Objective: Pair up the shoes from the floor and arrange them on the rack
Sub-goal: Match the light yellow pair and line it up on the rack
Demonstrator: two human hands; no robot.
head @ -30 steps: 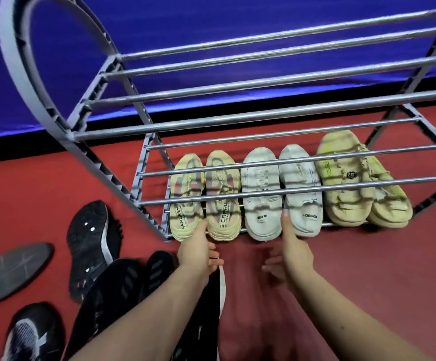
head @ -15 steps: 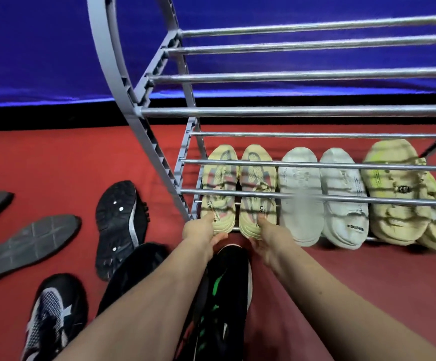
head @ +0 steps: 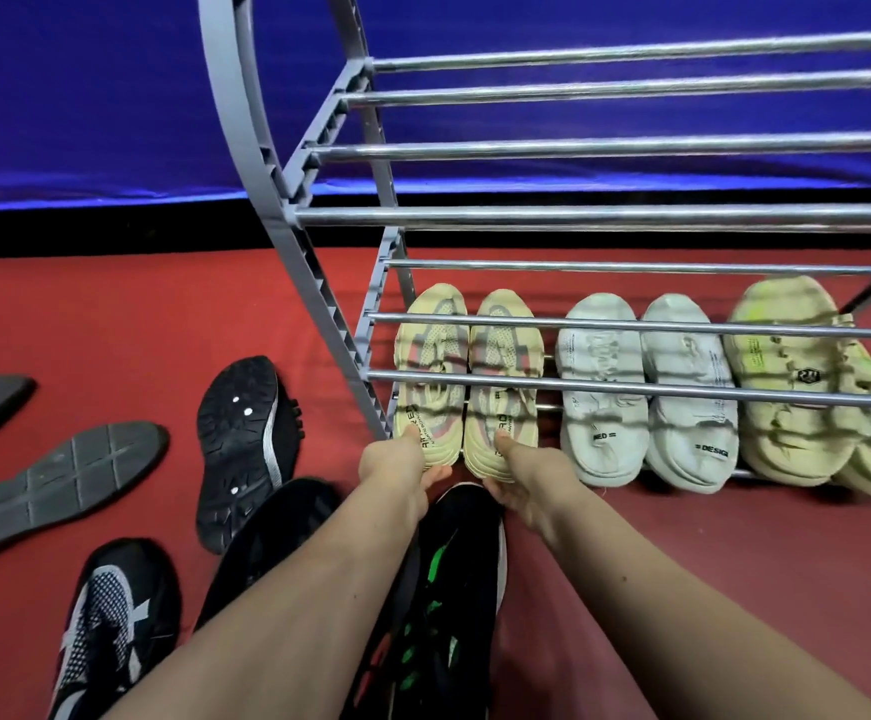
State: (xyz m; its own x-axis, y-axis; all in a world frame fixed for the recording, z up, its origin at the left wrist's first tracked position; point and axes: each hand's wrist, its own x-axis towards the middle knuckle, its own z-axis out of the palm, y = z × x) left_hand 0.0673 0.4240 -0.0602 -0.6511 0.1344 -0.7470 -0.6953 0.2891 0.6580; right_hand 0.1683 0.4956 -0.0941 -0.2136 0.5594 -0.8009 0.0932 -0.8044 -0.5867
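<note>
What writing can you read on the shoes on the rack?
"NED =": heel of left white shoe.
"= DESIG": heel of right white shoe, cut off.
Heel print on yellow-pink pair: partly covered, unreadable.
Badge and side print on lime shoe: too small.

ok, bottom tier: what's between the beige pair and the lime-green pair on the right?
The white sneaker pair, side by side; a bare gap separates it from the beige pair. Head view.
</note>
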